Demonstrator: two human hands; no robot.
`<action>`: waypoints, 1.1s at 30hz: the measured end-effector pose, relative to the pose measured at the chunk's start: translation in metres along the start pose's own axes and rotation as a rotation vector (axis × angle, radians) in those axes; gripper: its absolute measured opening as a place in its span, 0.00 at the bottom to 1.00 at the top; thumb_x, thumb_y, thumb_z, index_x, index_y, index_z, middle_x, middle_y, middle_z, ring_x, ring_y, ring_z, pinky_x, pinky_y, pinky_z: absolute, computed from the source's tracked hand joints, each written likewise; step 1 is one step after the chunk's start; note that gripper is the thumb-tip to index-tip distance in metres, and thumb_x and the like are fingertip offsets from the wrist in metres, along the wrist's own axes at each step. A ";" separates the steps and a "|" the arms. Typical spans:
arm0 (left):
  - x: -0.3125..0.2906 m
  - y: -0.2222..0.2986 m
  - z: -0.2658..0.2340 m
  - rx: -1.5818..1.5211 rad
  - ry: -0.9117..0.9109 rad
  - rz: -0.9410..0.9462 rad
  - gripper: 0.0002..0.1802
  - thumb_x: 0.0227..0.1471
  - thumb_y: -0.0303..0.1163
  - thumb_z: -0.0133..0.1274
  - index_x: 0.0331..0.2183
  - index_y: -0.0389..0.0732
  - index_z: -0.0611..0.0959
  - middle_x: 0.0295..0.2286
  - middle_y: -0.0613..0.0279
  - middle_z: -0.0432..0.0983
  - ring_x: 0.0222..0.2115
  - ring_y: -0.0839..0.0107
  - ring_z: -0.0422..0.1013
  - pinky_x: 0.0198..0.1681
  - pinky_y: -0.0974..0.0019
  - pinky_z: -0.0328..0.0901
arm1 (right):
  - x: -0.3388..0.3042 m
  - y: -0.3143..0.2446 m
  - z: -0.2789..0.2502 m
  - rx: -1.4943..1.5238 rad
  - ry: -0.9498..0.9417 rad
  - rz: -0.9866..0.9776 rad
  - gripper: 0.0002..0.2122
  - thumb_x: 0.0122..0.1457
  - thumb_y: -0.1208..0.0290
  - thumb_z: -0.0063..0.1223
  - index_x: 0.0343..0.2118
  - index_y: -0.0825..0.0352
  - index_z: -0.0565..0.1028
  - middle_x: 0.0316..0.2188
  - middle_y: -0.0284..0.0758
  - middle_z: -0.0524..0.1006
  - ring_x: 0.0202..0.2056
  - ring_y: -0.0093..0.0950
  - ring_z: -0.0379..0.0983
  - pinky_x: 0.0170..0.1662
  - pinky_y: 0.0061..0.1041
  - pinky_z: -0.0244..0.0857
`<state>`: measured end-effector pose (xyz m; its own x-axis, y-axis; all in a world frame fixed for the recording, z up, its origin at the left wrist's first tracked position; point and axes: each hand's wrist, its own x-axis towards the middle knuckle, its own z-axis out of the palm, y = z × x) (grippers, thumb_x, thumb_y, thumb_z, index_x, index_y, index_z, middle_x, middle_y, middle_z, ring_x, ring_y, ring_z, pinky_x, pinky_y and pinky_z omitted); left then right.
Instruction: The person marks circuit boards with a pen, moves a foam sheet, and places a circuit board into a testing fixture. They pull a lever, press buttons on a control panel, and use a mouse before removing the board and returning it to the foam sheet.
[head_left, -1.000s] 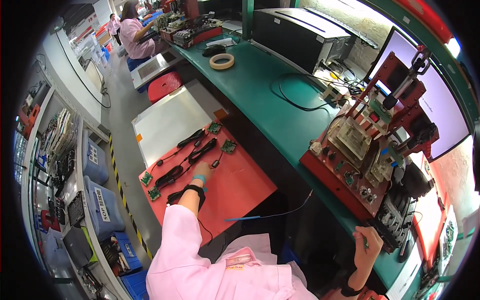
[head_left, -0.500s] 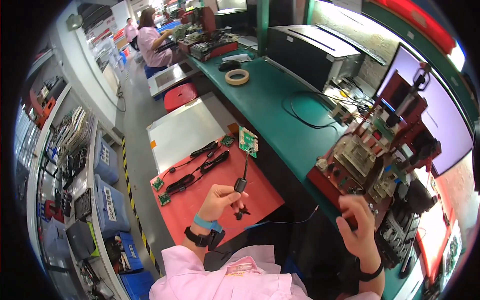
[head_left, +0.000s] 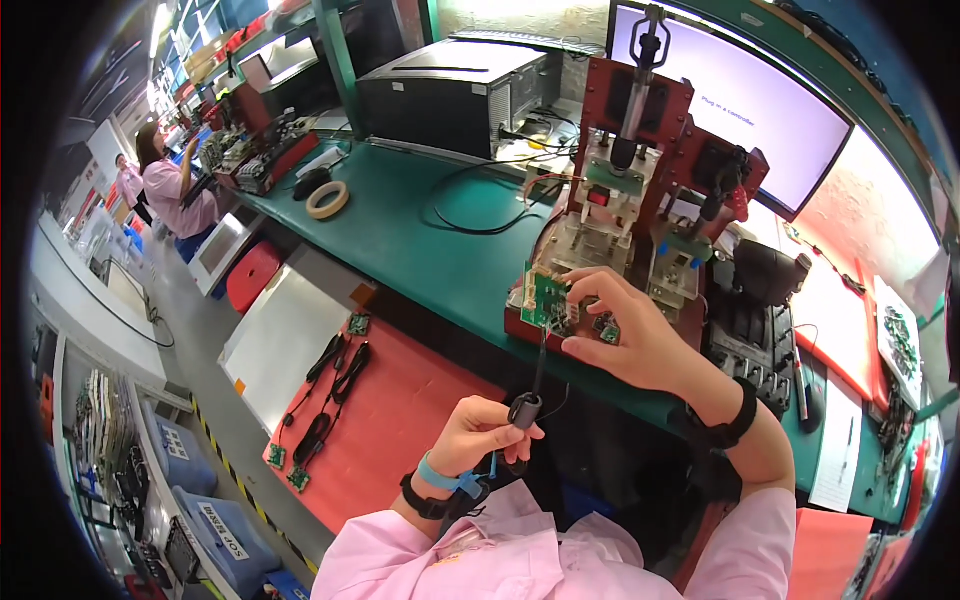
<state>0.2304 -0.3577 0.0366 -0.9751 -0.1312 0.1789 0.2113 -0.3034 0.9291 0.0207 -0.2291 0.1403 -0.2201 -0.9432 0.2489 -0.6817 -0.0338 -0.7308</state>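
My left hand (head_left: 482,436) is closed around a black cable (head_left: 541,365) at its dark cylindrical ferrite bead (head_left: 524,409). From there the cable rises to a green circuit board (head_left: 543,298), held upright in front of the red test fixture (head_left: 606,222). My right hand (head_left: 636,335) has its thumb and fingers curved about the right side of this board; the exact contact is partly hidden. A blue strap (head_left: 446,478) is around my left wrist, a black band (head_left: 738,415) around the right.
On the red mat (head_left: 400,400) lie black cables (head_left: 313,437) with small green boards (head_left: 298,478). A tape roll (head_left: 327,199), black computer case (head_left: 440,100) and looped cable stand on the green bench (head_left: 400,235). A monitor (head_left: 740,120) is behind the fixture. Another person (head_left: 172,190) sits farther left.
The view has swung right. My left hand has carried the cable and board toward the fixture. My right hand, apart from the board before, has come up to its right side.
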 end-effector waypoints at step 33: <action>0.072 -0.046 -0.017 0.110 0.017 -0.135 0.15 0.54 0.28 0.48 0.44 0.34 0.72 0.30 0.61 0.74 0.32 0.75 0.71 0.38 0.72 0.66 | 0.030 0.040 -0.034 -0.796 -0.122 0.084 0.22 0.56 0.67 0.46 0.56 0.62 0.65 0.56 0.49 0.62 0.55 0.44 0.60 0.57 0.35 0.55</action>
<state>0.1519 -0.3698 0.0015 -0.9926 -0.1126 0.0454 0.0689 -0.2139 0.9744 -0.0371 -0.2470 0.1401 -0.2463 -0.9631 0.1084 -0.9686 0.2409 -0.0611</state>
